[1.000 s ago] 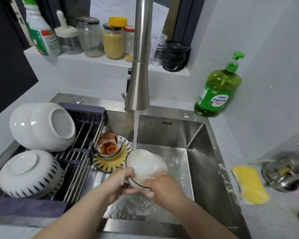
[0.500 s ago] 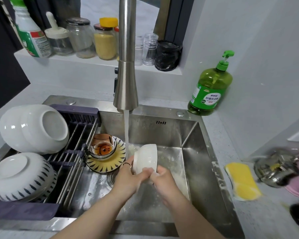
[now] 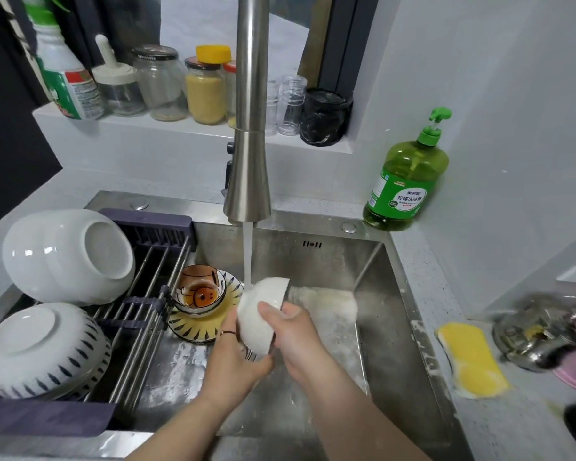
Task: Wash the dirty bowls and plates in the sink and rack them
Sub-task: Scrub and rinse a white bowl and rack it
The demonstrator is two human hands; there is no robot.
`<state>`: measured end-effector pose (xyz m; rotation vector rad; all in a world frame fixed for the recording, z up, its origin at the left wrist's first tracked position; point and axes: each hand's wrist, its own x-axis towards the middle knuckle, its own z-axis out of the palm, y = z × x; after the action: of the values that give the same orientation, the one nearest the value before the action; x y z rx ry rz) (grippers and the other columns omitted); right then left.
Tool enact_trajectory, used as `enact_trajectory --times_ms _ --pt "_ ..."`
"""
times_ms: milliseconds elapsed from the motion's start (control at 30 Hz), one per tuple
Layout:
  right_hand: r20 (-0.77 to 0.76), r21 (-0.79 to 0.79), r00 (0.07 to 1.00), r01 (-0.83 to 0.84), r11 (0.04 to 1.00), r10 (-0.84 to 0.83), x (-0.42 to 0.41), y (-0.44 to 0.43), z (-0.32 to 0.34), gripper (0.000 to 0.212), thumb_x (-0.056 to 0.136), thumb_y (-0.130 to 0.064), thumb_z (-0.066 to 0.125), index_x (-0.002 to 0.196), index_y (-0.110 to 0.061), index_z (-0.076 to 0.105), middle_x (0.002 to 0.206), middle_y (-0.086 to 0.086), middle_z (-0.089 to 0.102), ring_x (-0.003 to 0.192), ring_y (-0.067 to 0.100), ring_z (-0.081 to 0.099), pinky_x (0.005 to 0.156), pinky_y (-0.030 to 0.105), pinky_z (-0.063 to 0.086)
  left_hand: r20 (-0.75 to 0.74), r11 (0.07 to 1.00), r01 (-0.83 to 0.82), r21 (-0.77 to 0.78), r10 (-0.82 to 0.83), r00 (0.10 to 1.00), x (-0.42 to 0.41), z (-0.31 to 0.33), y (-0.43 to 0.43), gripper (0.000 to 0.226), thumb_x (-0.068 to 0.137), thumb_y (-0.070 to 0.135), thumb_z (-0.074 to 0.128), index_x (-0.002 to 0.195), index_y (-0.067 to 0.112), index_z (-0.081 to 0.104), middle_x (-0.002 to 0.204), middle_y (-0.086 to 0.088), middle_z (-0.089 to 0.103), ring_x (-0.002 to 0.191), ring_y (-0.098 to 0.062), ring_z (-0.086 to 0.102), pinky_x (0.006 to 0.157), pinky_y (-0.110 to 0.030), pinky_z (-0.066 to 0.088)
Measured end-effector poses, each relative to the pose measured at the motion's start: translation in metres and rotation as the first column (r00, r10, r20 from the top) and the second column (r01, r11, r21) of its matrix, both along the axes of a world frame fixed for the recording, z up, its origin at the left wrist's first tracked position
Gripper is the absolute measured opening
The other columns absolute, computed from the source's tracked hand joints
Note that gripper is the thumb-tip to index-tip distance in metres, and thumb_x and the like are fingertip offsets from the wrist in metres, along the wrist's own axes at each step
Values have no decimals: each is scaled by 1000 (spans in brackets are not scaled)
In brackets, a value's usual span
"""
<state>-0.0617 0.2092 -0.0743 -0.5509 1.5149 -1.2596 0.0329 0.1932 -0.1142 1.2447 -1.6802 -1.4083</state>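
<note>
**A:** Head view first (it is the only one). What have the hands got?

**B:** One white bowl [image 3: 263, 314], tipped on its side over the sink [image 3: 393, 327], its upper edge touching the stream from the tap [image 3: 248, 134]. The left hand [image 3: 236, 364] cups it from below with fingers curled round the lower rim. The right hand [image 3: 301, 331] clamps the far side, thumb pressed on the outer wall. Its other fingers are behind the bowl, so I cannot tell how they lie.

**A:** What could go wrong?

**B:** My guess is a slip. The bowl looks wet and foamy, and both grips sit on smooth glaze. If it drops it would land on steel, or knock the small orange bowl [image 3: 200, 291] on the striped plate [image 3: 210, 322] just left of the left fingers. Spray is the other risk, since the stream meets a curved wall and could bounce over the front edge.

**A:** And room to move?

**B:** Right of the right fingers the basin floor is bare but foamy, up to the slanted wall. Above the fingers the tap hangs close, so lifting straight up risks a knock. The rack [image 3: 153, 294] lies left of the left fingers, beyond the plate. Two white bowls [image 3: 67, 254] and a patterned bowl [image 3: 40, 351] fill most of it upside down, leaving open bars on its near-right side. A yellow sponge [image 3: 469, 361] lies on the counter, well apart.
</note>
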Motion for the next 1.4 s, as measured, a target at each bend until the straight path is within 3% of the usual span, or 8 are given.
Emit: enact_trajectory --times_ms 167,300,533,667,900,1067,1233,1400 --pt "-436 60 818 -390 919 376 4 2 -10 18 86 -30 62 101 -22 67 95 -3 67 91 7 59 84 23 46 -148 929 -43 368 104 984 19 23 -36 15 85 -6 52 97 4 53 75 -9 58 66 -20 54 54 -22 50" --pt "-884 303 128 -573 761 449 -3 5 -20 37 86 -19 59 123 -18 59 125 7 60 119 24 49 106 30 27 -185 884 26 467 69 980 34 25 -54 13 91 9 46 84 2 54 76 -16 55 69 -25 54 67 -31 47" --pt "-959 188 88 -520 833 271 24 -3 -21 39 90 -25 31 113 -11 59 108 11 64 97 30 57 77 36 42 -352 818 98 566 133 927 30 14 -38 28 85 23 54 90 -4 47 66 -16 55 60 -20 57 57 -26 50" --pt "-969 242 -104 -588 772 224 1 -4 -32 25 55 -24 76 79 -20 73 71 -6 69 64 20 64 56 20 53 -415 761 163 628 151 897 42 15 -56 24 92 17 40 106 0 52 111 -23 59 95 -28 61 75 -33 57" --pt "-962 238 -2 -501 832 274 29 -9 -16 22 72 -15 64 93 -13 69 80 2 69 71 23 64 59 25 47 -406 747 112 655 223 886 27 17 -43 25 83 25 51 85 0 51 76 -19 52 68 -27 52 62 -35 43" --pt "-965 255 -98 -548 797 242 1 -5 -37 33 36 -24 78 68 -22 71 61 -8 66 57 15 64 51 15 48 -421 737 145 661 204 884 42 16 -58 22 90 17 45 103 3 53 108 -18 58 103 -31 56 76 -36 56" --pt "-947 292 -15 -456 841 320 28 -9 -16 27 85 -12 47 107 -9 62 98 9 67 90 27 62 72 32 43 -400 747 44 663 304 865 18 11 -40 23 87 24 49 83 1 52 76 -16 49 71 -25 51 66 -32 42" --pt "-960 274 -112 -546 792 255 9 -1 -29 19 58 -29 62 73 -24 73 66 -10 68 54 13 63 46 16 48 -431 718 150 680 225 874 37 19 -54 24 82 18 48 96 0 55 94 -19 62 82 -27 60 65 -33 56"
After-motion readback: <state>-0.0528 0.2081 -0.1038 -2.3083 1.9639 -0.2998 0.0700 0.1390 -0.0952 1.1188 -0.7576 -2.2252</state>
